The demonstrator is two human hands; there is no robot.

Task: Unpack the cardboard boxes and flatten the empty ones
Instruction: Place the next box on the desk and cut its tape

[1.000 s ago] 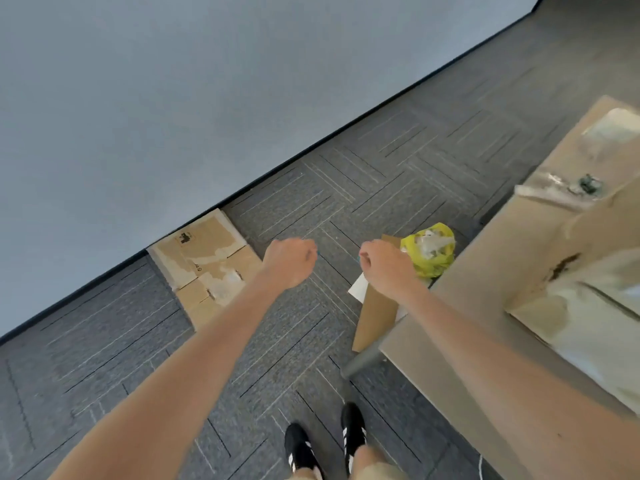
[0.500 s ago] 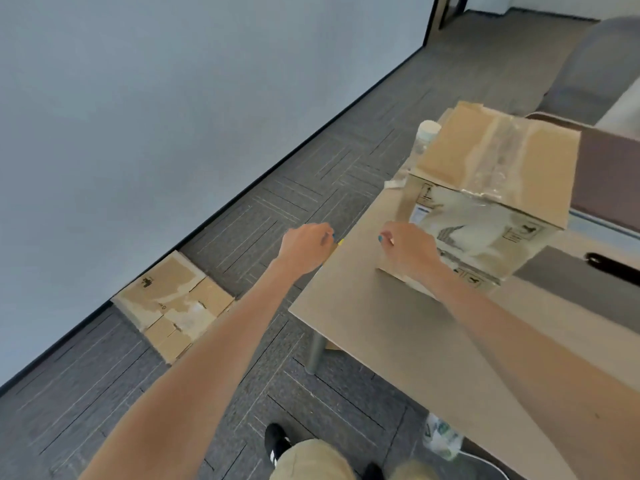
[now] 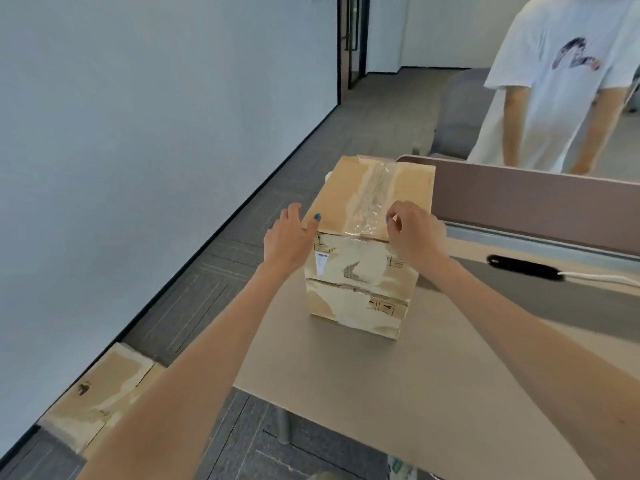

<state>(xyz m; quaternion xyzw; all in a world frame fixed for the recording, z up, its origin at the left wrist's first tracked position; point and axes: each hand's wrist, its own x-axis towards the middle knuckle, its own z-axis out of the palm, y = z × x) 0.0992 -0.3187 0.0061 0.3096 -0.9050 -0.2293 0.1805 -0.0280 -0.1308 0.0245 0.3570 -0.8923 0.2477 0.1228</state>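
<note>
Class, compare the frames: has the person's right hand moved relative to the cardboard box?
Yes. Against the cardboard box, the right hand has risen from the lower front face to the top front edge, fingers curled at the tape.

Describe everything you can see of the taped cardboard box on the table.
The worn brown cardboard box stands upright, closed, near the left edge of the beige table. Wrinkled clear tape seals its top seam. The front face is scuffed, with torn pale patches, a small white label and printed handling marks. The left hand touches its upper left edge, thumb on top; the right hand curls at the tape's near end, grip unclear.
</note>
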